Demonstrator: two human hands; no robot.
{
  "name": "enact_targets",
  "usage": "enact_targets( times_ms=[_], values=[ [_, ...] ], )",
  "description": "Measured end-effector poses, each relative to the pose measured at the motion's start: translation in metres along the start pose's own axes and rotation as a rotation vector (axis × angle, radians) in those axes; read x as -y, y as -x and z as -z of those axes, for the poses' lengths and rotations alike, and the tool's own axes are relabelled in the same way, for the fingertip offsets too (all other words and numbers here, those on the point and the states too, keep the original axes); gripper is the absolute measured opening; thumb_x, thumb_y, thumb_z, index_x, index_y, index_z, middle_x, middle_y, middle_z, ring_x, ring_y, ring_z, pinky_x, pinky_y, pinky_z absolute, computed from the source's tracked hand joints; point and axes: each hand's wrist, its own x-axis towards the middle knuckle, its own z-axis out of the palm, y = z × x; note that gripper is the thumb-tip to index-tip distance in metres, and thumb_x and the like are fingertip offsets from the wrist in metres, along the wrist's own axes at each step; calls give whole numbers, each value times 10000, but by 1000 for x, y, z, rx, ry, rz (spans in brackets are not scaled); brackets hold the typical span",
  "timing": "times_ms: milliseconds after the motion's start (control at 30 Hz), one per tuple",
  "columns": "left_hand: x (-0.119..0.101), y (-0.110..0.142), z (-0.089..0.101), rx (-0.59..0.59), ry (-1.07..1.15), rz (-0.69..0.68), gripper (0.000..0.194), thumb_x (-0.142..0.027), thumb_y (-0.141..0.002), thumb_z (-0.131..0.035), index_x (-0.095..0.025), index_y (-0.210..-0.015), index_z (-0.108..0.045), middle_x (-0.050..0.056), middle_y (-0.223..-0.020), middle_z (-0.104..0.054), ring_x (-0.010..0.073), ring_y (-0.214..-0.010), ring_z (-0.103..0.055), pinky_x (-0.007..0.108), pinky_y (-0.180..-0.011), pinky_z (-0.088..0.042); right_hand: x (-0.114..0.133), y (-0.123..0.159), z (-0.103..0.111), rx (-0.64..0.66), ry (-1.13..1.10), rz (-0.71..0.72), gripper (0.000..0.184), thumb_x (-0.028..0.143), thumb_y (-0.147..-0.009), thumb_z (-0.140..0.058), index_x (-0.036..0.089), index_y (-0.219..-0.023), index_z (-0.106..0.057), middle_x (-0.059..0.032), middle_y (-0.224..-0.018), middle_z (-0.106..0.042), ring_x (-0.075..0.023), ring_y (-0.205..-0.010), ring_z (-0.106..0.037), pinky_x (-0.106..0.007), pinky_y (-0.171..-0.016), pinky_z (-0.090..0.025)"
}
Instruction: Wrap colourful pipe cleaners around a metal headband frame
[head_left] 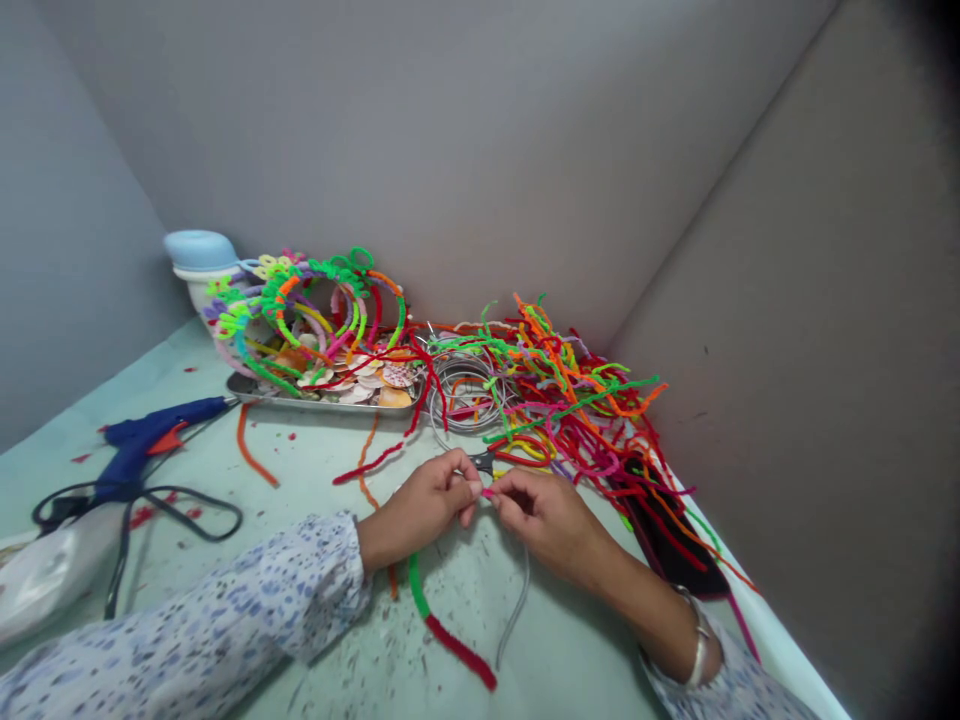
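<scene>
My left hand (426, 506) and my right hand (541, 516) meet over the pale green table (315, 470), fingers pinched together on the pink end of a headband (487, 492). The band's green and red wrapped part (450, 630) curves down under my left wrist. Its bare grey end (517, 610) hangs below my right hand. A heap of loose pipe cleaners (570, 400) in red, orange, green and pink lies just beyond my hands. Small pliers (481, 461) lie by my fingertips.
A metal tray (315, 397) with shells and wrapped headbands (300, 310) sits at the back. Bare wire rings (465, 395) lie beside it. A blue glue gun (150, 440) with black cord is at the left, a white jar (201, 262) in the corner. Grey walls enclose the table.
</scene>
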Motion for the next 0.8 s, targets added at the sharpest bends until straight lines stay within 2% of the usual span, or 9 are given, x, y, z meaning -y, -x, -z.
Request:
enact_targets(
  times_ms=[100,300,700,800],
  values=[
    [0,0,0,1,3,-7,157,-317,-847,-540,-177,-807,-481,-60,-512,-512,58,-423,-365,164,-435,-252,1,0,1,-16,28,25,155,92,-775,-525,165,-755,-660,2,-678,-593,-115,-615,-507,-224,-572,-350],
    [-1,1,0,13,5,3,151,-309,-843,-543,-177,-810,-477,-66,-513,-509,53,-414,-349,166,-435,-249,3,1,8,66,-12,16,189,149,-841,-503,185,-754,-666,9,-669,-599,-114,-615,-509,-221,-574,-354],
    [-1,1,0,-5,-37,2,173,-337,-840,-543,-174,-818,-490,-63,-514,-513,58,-409,-341,173,-441,-258,-1,1,2,1,61,43,160,100,-781,-524,175,-732,-657,4,-667,-595,-118,-616,-509,-225,-573,-354],
    [-1,2,0,-1,-44,-7,168,-331,-839,-543,-174,-809,-490,-59,-515,-514,64,-426,-364,173,-445,-263,0,2,5,37,29,40,174,125,-807,-519,184,-772,-679,1,-685,-620,-118,-615,-518,-226,-571,-359]
  ],
)
